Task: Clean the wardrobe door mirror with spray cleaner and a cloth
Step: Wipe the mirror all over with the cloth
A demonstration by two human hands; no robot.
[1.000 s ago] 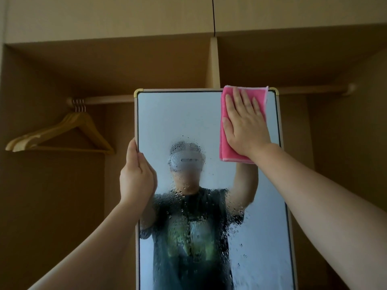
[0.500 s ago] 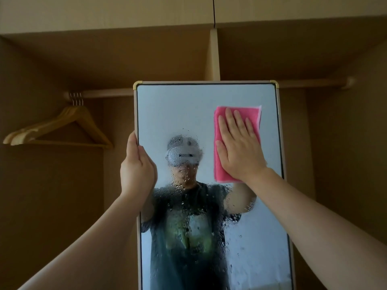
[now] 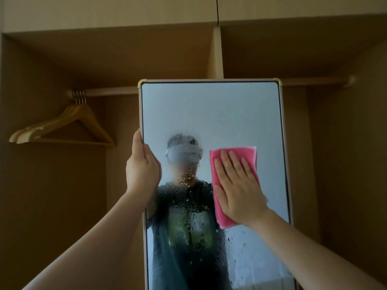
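A tall framed mirror (image 3: 209, 109) with brass corners stands in front of the open wardrobe. Spray droplets cover its middle and lower glass; the top part looks wiped. My left hand (image 3: 142, 166) grips the mirror's left edge, fingers curled round the frame. My right hand (image 3: 236, 185) lies flat with straight fingers on a folded pink cloth (image 3: 251, 155), pressing it against the glass on the right side, about mid-height. No spray bottle is in view.
Behind the mirror is an open wooden wardrobe with a hanging rail (image 3: 109, 92). Wooden hangers (image 3: 62, 128) hang at the left. A vertical divider (image 3: 216, 53) stands above the mirror's top edge.
My right hand has slid the pink cloth down the right side of the glass from the top corner to mid-height. My left hand keeps its grip on the left edge.
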